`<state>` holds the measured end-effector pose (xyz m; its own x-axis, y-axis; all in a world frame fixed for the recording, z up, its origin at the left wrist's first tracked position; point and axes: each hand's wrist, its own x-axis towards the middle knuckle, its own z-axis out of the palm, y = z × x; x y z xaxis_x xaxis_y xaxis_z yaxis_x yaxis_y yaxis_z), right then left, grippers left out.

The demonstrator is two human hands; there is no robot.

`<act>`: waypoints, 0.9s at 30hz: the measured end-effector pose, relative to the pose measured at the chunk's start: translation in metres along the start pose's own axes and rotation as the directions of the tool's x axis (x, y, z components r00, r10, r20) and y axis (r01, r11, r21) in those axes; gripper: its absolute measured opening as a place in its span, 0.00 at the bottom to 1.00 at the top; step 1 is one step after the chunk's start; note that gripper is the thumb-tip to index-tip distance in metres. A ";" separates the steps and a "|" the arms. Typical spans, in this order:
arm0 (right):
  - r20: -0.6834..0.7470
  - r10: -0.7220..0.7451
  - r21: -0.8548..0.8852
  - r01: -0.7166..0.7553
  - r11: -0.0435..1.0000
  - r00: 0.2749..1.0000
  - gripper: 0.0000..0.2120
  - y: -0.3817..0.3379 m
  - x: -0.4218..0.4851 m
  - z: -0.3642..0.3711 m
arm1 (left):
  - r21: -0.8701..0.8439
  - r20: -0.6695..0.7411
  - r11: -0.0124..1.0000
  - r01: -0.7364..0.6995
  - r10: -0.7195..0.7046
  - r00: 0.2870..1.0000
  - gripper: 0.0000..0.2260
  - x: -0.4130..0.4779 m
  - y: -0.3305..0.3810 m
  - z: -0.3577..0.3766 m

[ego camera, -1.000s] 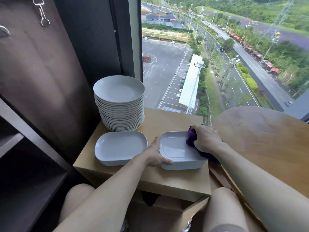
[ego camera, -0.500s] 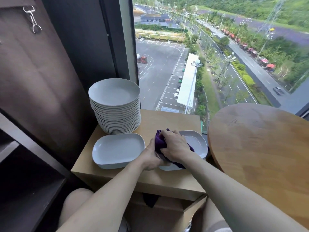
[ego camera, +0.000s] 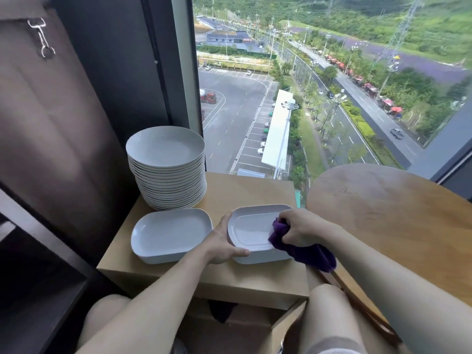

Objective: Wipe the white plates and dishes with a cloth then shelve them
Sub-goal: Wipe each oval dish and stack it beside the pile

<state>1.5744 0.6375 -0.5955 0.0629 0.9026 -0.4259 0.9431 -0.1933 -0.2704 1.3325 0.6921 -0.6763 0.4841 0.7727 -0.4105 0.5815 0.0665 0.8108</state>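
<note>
view: head, the only one
step in hand: wiping, judged from cloth inside dish; shelving of this piece not yet begun
left hand: clamped on the left end of the right-hand rectangular dish, thumb along the near rim, fingers round the far side; steadies it
right hand: fingers curled tight round a bunched purple cloth, pressing it into the dish's right inner side; loose end of the cloth hangs over the near right corner
dish location: sits on the small wooden table, near front edge, by the window
other rectangular dish: just beside on the left, on same table, untouched; wiped or not, cannot tell
stack of round plates: tall, behind the left dish, back left corner, untouched
dark shelf unit: far left, lower than the table top, looks like the place to shelve
round wooden table: to the right, bare wood showing
progress: early, judging from the tall stack waiting
next move calls for: sweep the cloth across the rest of the dish floor and rim, then lift with the left-hand grip and carry left to the shelf, clearing the neighbour dish and the stack
</note>
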 end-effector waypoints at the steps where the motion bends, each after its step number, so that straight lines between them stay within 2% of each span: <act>1: 0.005 0.027 -0.037 -0.027 0.999 1.000 0.09 0.007 0.000 -0.006 | 0.013 0.004 1.000 0.001 -0.001 1.000 0.57 0.001 0.000 0.000; 4: -0.034 0.071 -0.082 -0.074 0.994 0.997 0.08 0.014 0.007 -0.015 | 0.025 0.006 1.000 0.010 -0.010 1.000 0.56 0.000 0.001 -0.001; 6: -0.140 0.094 -0.104 -0.109 0.989 0.986 0.08 0.009 0.017 -0.008 | 0.030 0.000 0.999 0.013 -0.013 1.000 0.56 0.000 0.000 -0.002; 9: -0.362 0.119 -0.086 -0.160 0.983 0.925 0.17 -0.005 0.032 0.021 | 0.041 0.007 0.999 0.009 -0.010 1.000 0.55 0.002 -0.002 -0.003; 12: -0.465 0.173 -0.072 -0.231 0.970 0.868 0.26 -0.023 0.044 0.046 | 0.045 0.005 0.999 0.003 -0.003 1.000 0.54 0.003 -0.002 -0.003; 17: -0.462 0.189 -0.019 -0.222 0.975 0.867 0.28 -0.039 0.053 0.051 | 0.052 -0.007 0.999 0.012 -0.012 1.000 0.55 0.003 -0.004 -0.002; 21: -0.455 0.148 0.003 -0.164 0.986 0.878 0.28 -0.055 0.051 0.057 | 0.041 -0.008 0.999 0.007 -0.006 1.000 0.55 0.000 -0.002 -0.001; 27: -0.339 -0.083 -0.011 0.084 0.996 0.937 0.23 -0.092 0.037 0.062 | 0.009 -0.018 0.996 -0.086 0.087 0.996 0.44 -0.011 0.008 -0.001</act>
<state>1.4701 0.6651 -0.6405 0.0916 0.9922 -0.0842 0.9488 -0.1126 -0.2952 1.3311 0.6844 -0.6648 0.5210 0.7866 -0.3313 0.5434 -0.0064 0.8394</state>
